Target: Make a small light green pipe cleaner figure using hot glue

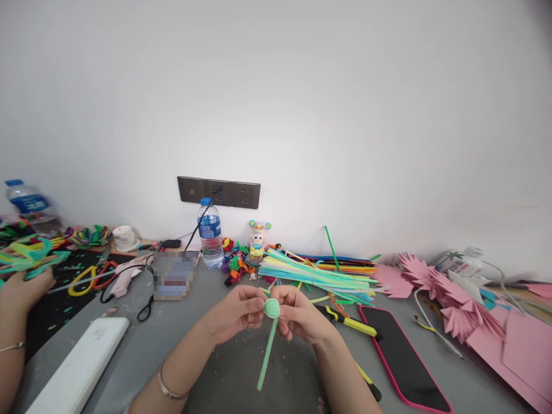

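A mint-green pipe cleaner (271,309) is wound into a round, rosette-like coil, its straight tail hanging down toward the front. My left hand (241,310) pinches the coil from the left side, thumb and fingertips closed on it. From the other side, my right hand (299,313) grips the same coil between thumb and fingers. Both hands hover above the grey table (228,368). Behind them lies a bundle of pipe cleaners (310,273) in pale green, yellow and blue. A small decorated figure (257,238) stands just left of that bundle.
To the right lie yellow-handled pliers or cutters (353,323), a pink-cased phone (407,353) and folded pink paper (466,322). On the left are a white power bank-like block (81,368), a glue gun (123,282) and a water bottle (210,236). Another person's hand (30,293) works at far left.
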The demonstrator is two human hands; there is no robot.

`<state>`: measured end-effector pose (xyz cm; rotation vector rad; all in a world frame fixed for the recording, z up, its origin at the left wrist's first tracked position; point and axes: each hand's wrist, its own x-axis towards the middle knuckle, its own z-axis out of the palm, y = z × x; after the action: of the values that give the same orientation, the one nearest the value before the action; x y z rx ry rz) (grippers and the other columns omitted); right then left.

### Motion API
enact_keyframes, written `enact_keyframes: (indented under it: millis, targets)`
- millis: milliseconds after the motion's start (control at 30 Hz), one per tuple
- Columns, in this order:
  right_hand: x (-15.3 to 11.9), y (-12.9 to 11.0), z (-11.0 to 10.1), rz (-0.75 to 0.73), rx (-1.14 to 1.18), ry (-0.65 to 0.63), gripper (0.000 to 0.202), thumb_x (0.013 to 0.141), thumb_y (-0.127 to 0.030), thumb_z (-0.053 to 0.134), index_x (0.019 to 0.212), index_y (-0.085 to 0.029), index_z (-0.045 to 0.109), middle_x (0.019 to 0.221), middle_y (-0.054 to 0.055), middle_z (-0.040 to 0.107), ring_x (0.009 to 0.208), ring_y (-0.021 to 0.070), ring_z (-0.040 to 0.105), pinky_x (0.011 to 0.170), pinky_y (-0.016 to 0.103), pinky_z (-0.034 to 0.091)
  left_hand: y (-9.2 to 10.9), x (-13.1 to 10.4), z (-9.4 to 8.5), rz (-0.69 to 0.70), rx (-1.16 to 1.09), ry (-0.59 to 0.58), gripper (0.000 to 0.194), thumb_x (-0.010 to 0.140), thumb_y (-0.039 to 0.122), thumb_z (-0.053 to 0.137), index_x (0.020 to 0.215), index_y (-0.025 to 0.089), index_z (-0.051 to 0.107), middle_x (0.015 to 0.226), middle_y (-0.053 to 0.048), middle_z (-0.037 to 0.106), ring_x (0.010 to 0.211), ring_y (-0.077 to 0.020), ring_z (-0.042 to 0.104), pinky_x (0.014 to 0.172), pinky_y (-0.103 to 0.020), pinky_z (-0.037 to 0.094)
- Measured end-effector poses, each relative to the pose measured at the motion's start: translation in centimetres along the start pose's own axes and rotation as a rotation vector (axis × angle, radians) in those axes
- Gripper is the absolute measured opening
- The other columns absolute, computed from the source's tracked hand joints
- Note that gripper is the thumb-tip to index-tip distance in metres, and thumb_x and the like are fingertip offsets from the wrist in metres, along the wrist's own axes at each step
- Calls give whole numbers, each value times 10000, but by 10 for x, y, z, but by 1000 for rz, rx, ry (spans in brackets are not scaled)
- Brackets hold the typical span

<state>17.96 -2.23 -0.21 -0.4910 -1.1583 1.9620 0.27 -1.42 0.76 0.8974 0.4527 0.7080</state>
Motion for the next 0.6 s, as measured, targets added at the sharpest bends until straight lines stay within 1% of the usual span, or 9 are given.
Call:
enact_keyframes:
  millis: [133,200,333,500,600]
  targets:
    - [0,0,-1,20,-31,7,266,698,-304,796,720,-125,601,470,-20,628,350,59,525,368,134,463,-1,-1,-2,-29,-6,-56,310,626,377,828,640,123,652,464,62,419,418,-30,261,460,-211,197]
    - [0,0,-2,26,-38,-4,267,701,-307,794,723,-123,603,482,-13,636,361,63,538,374,138,472,-2,-1,-2,-37,-14,-68,308,609,372,839,646,126,656,450,65,432,397,-23,242,450,-212,187]
    - [-1,0,-3,40,-51,-24,252,713,-294,788,736,-118,609,495,-8,642,373,68,557,379,141,479,-2,-1,0,-43,-14,-81,320,594,373,847,605,137,631,393,63,443,362,-31,277,434,-218,176]
    - [1,0,0,45,-9,17,274,687,-305,808,740,-121,612,515,-23,631,386,65,562,391,144,484,-1,0,7,-26,-31,-28,350,553,353,871,569,140,592,368,69,433,358,-31,293,438,-215,167]
    - [1,0,0,46,20,17,291,681,-320,812,749,-126,606,510,-23,627,388,68,559,386,143,480,-2,0,9,-4,-34,-2,368,561,355,866,556,145,564,369,72,429,365,-33,294,446,-216,171]
